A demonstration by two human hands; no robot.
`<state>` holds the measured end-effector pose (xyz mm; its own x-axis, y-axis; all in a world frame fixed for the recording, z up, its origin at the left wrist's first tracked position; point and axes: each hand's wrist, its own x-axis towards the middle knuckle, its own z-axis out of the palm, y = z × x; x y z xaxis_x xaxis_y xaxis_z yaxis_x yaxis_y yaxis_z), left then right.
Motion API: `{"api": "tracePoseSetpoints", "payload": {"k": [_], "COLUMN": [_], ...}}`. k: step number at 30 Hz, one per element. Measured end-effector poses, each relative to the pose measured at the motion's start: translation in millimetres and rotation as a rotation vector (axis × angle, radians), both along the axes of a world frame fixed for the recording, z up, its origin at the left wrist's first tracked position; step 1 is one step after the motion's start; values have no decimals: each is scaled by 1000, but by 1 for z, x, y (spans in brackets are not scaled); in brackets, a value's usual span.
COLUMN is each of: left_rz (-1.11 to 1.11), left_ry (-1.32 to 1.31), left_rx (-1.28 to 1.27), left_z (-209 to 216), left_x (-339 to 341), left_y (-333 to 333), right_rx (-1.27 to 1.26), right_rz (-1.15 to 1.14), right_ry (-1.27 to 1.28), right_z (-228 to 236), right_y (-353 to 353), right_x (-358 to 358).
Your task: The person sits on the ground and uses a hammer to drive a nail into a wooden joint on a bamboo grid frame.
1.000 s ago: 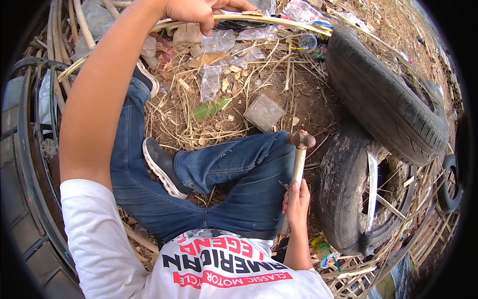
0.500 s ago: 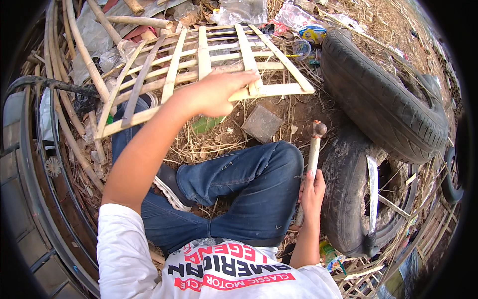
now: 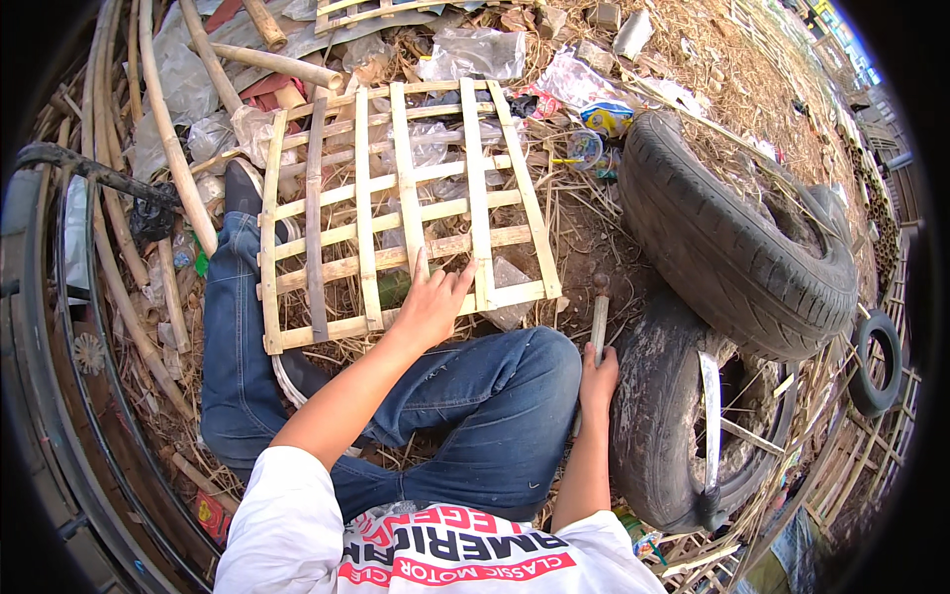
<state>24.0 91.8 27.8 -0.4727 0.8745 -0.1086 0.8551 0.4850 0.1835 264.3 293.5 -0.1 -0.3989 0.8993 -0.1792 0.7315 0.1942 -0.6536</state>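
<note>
A lattice panel of split bamboo strips (image 3: 407,193) lies in front of me, its near edge by my bent leg and one strip darker than the others. Over the near edge is my left hand (image 3: 433,305), fingers spread and touching the strips, not wrapped round them. My right hand (image 3: 598,381) is closed round the light handle of a hammer (image 3: 600,322), held upright beside my right knee with its rounded rusty head on top. A square stone block (image 3: 510,282) sits partly hidden under the panel's near right corner.
Two worn tyres (image 3: 737,238) lean together at the right. A machete (image 3: 711,426) rests against the lower one. Bamboo poles (image 3: 158,119) and a dark metal frame (image 3: 59,297) line the left. Plastic litter (image 3: 475,54) and dry straw cover the ground beyond the panel.
The panel has come down from a tilt and nearer to me, now looking flatter. My left hand has moved down and nearer with it, fingers more spread. The hammer has dipped slightly.
</note>
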Motion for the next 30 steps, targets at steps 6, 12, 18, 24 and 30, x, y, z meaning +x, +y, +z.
{"api": "tracePoseSetpoints", "payload": {"k": [6, 12, 18, 24, 30], "left_rz": [36, 27, -77, -180, 200], "left_ry": [-72, -79, 39, 315, 284], "left_rx": [-109, -132, 97, 222, 270], "left_z": [5, 104, 219, 319, 411], "left_x": [-10, -21, -66, -128, -184], "left_y": [-1, -19, -62, -95, -109], "right_rx": [-117, 14, -124, -135, 14], "right_rz": [40, 94, 89, 242, 420], "right_ry": [-88, 74, 400, 537, 570], "right_z": [-5, 6, 75, 107, 130], "right_y": [9, 10, 1, -10, -24], "right_x": [3, -1, -45, -91, -131]}}
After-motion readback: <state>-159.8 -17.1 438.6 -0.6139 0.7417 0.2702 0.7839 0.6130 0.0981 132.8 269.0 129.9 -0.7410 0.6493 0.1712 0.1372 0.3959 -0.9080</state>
